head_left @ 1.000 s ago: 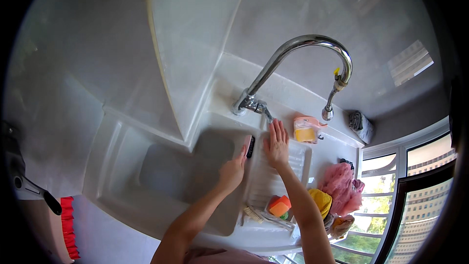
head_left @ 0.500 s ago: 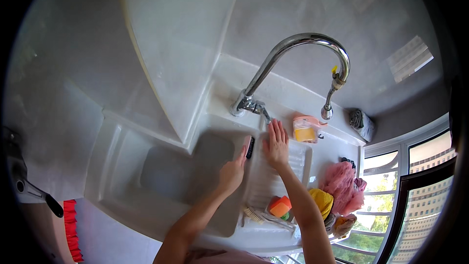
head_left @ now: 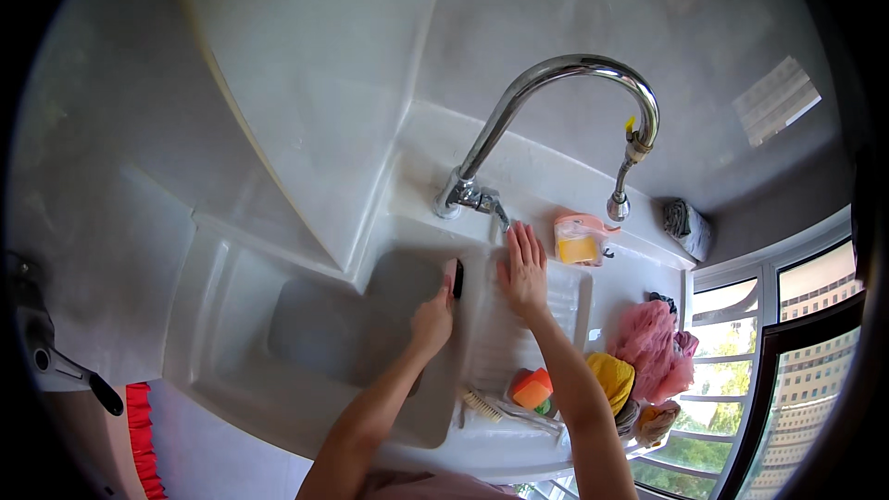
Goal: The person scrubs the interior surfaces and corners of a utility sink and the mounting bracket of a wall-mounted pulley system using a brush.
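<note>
The small dark object, centre frame at the sink divider, is pinched in the left hand; right hand lies flat, fingers spread, on the ribbed drainboard; seemingly washing up, needing water next.

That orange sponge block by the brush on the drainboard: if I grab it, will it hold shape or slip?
The orange sponge block looks soft, so it probably squashes under a grip. It seems light for its size. Lying on the ribbed drainboard beside the brush, it may be wet and somewhat slippery.
</note>
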Demonstrator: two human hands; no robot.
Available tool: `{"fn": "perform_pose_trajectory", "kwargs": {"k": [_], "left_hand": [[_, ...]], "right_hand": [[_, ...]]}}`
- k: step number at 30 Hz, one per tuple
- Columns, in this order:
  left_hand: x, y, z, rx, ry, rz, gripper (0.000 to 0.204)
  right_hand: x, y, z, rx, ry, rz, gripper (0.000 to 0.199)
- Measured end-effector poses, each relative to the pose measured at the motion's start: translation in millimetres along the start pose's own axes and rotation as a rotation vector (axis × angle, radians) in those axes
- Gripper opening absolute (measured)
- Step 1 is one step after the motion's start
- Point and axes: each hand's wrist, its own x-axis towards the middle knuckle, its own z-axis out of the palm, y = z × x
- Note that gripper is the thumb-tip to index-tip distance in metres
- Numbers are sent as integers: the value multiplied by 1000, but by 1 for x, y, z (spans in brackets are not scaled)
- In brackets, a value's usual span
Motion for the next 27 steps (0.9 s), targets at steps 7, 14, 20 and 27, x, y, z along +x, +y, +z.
{"fn": "perform_pose_trajectory", "kwargs": {"k": [7,14,20,27], "left_hand": [[-4,12,-15,28,-1,24,42],[-10,32,-15,-21,-24,19,42],[-9,25,-3,-74,10,92,41],[-3,-2,15,-50,114,18,42]], "right_hand": [[0,-2,-3,-17,-32,18,71],[-2,-1,-5,-16,10,7,71],[-4,-1,-5,9,-20,26,69],[2,-7,-4,10,-21,14,71]]}}
